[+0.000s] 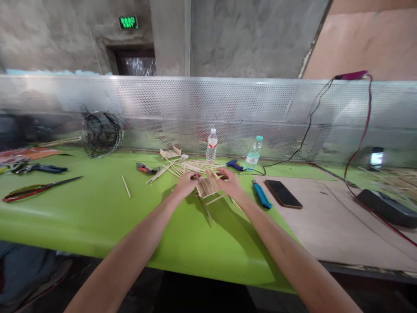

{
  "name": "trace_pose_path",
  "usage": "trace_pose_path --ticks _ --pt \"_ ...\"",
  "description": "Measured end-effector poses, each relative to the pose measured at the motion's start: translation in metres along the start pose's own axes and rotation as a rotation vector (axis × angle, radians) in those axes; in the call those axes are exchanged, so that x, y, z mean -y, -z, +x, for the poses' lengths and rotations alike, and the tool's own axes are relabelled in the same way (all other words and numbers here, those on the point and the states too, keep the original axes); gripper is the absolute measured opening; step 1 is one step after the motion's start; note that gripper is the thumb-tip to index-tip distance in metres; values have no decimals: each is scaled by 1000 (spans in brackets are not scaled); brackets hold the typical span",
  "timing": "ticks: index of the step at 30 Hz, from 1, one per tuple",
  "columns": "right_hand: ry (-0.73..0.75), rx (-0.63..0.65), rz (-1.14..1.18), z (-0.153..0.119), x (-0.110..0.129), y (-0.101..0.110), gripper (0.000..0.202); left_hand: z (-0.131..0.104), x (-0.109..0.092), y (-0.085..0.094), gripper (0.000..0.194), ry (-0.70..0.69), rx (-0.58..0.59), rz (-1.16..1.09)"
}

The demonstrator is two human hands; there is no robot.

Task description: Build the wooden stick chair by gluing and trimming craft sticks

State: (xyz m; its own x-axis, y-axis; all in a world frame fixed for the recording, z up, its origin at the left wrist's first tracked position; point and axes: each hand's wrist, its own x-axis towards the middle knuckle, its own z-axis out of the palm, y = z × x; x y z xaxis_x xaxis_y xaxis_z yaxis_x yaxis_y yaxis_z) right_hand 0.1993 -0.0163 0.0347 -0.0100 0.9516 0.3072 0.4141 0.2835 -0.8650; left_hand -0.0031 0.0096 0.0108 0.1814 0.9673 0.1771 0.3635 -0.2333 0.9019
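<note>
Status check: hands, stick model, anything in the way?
Left hand and right hand holding stick model, opposite sides. Loose sticks, glue gun close beyond.

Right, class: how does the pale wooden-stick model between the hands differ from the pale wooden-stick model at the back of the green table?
The front wooden model is held in the left hand and right hand; the rear wooden model rests untouched on the green table. The front wooden model is nearer the wearer; the rear one is near the perforated metal screen. Both are made of pale sticks.
</note>
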Motion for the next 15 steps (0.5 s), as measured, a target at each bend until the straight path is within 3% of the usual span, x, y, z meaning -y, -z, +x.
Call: trace_pose_path --ticks 7,15 --pt "7 -50 64 2 -3 -1 35 6 1 -3 34 87 7 -239" --pt "19 -132 70 4 -5 1 35 -3 -11 -4 32 211 142 -551"
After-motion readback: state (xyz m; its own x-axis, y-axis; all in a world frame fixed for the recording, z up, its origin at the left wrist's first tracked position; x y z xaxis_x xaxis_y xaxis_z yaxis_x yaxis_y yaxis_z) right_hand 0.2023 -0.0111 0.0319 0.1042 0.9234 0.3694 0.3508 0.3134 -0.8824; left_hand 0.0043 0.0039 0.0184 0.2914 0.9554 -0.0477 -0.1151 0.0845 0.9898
